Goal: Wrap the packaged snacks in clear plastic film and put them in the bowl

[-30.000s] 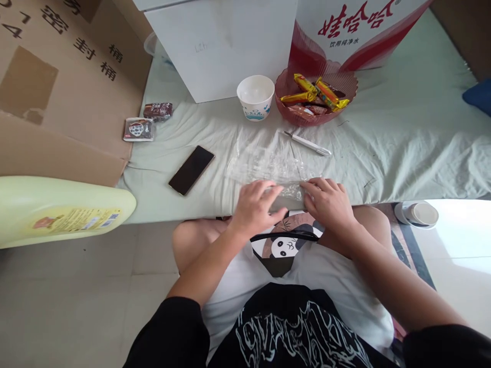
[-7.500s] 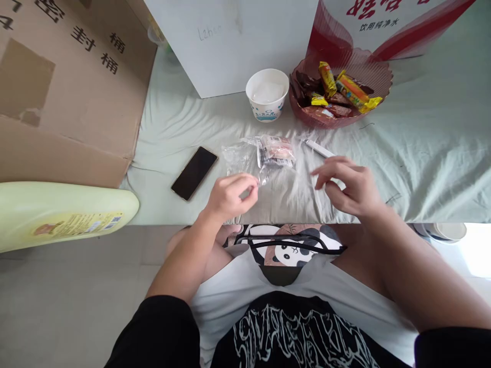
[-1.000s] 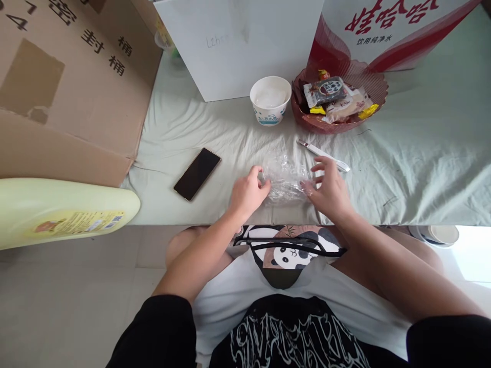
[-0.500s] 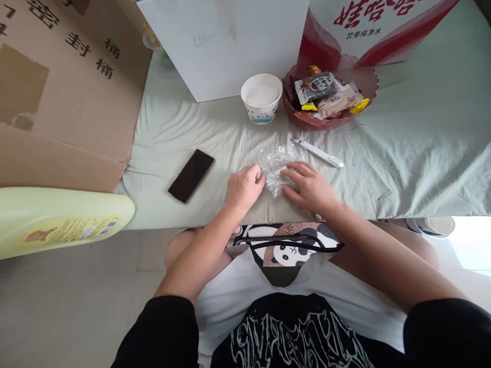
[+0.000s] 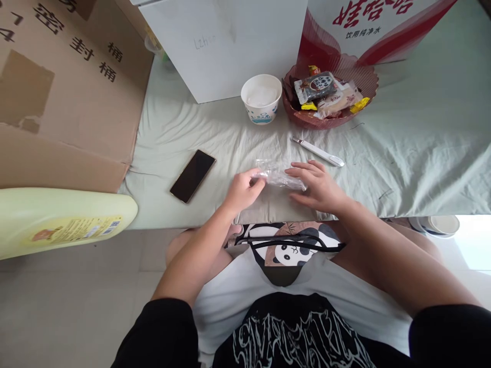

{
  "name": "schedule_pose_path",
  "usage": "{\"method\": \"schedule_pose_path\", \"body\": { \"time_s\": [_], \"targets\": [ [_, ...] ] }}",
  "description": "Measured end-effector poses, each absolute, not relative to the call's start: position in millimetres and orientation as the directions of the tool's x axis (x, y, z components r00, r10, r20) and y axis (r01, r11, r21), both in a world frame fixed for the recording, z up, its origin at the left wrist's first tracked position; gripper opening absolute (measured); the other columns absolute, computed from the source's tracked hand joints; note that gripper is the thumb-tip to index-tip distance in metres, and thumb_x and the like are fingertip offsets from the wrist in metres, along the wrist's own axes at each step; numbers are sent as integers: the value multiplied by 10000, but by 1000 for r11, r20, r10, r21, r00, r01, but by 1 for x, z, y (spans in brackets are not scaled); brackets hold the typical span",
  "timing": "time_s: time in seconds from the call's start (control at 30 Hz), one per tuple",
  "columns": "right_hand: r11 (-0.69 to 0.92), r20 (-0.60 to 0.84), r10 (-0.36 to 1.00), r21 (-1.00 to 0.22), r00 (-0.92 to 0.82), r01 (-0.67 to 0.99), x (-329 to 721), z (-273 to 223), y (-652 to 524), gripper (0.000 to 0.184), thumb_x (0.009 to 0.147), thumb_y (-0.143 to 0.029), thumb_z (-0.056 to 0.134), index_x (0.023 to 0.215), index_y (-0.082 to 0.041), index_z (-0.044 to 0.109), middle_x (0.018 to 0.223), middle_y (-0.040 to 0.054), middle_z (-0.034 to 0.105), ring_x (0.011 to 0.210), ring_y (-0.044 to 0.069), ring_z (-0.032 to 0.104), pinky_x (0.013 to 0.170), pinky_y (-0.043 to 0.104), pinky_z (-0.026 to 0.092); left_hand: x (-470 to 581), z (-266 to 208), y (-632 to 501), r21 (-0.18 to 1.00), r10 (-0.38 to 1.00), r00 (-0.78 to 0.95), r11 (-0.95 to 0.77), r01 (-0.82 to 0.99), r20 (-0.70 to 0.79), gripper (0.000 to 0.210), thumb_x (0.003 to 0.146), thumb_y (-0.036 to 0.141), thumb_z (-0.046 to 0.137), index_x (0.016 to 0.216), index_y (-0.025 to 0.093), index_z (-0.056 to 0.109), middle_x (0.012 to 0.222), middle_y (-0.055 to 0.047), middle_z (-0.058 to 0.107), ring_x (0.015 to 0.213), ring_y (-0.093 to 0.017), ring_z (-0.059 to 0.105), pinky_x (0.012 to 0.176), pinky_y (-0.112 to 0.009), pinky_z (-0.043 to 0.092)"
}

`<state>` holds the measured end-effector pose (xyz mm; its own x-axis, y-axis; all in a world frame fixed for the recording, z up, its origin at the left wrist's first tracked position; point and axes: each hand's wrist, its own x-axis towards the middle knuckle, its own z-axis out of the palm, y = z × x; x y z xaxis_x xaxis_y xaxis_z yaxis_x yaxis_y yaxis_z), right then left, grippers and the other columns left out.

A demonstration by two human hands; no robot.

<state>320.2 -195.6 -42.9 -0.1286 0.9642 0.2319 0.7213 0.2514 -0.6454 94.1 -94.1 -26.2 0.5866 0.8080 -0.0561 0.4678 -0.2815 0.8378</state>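
Observation:
A crumpled sheet of clear plastic film (image 5: 276, 176) lies on the pale green cloth between my hands, bunched into a narrow strip. My left hand (image 5: 245, 191) pinches its left end between thumb and fingers. Over its right end, my right hand (image 5: 316, 186) has its fingers spread, touching or just above the film; I cannot tell which. Just beyond my right hand rests a white utility knife (image 5: 318, 152), its tip pointing to the upper left. To the left of my left hand is a dark-screened phone (image 5: 193, 176).
At the back stand a white paper cup (image 5: 261, 99) and a pink glass bowl (image 5: 326, 121) of wrapped snacks. Behind them are a white box (image 5: 230, 56) and a red-and-white carton (image 5: 368, 36). A cardboard box (image 5: 69, 97) and a yellow-green bottle (image 5: 65, 220) occupy the left.
The film was spread wider and is now gathered into a narrower strip. My right hand has shifted slightly right, away from my left hand. The knife and phone lie as before.

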Motion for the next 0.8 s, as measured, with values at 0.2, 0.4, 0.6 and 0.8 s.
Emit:
{"method": "schedule_pose_path", "body": {
  "time_s": [0.2, 0.4, 0.6, 0.8],
  "targets": [
    [-143, 149, 936, -666, 318, 732, 308, -43, -190, 539, 852, -325, 599, 1377, -225, 521, 1093, 115, 701, 735, 239, 656, 674, 419, 527, 99, -32, -91, 694, 880, 474, -333, 638, -13, 229, 893, 278, 613, 1103, 214, 676, 702, 14, 665, 652, -175, 608, 710, -309, 453],
    [189, 372, 928, -424, -20, 886, 298, -40, -194, 407, 842, -302, 640, 1248, -286, 628, 1307, 111, 658, 1255, 361, 575, 1076, 578, 410, 103, -46, -86, 524, 814, 543, -562, 641, 208, 286, 871, 219, 659, 1156, 230, 644, 1188, -98, 591, 1017, -229, 617, 902, -361, 501],
    [-6, 157, 976, -676, 152, 737, 302, -37, -194, 141, 889, -318, 575, 853, -235, 684, 774, 63, 700, 807, 261, 665, 944, 517, 485, 101, -38, -79, 755, 831, 491, -493, 433, 261, 220, 867, 385, 687, 1005, 221, 638, 1193, -110, 578, 1171, -255, 588, 1059, -407, 476],
    [-170, -189, 974, -975, 129, -143, 288, -26, -193, 294, 908, -497, 546, 1000, -234, 640, 812, 48, 697, 725, 217, 667, 712, 396, 569, 105, -27, -86, 979, 629, 760, 197, 46, -162, 771, 664, 771, 761, 1195, 222, 658, 1170, -139, 720, 1138, -304, 684, 882, -384, 571]
  ]
}}
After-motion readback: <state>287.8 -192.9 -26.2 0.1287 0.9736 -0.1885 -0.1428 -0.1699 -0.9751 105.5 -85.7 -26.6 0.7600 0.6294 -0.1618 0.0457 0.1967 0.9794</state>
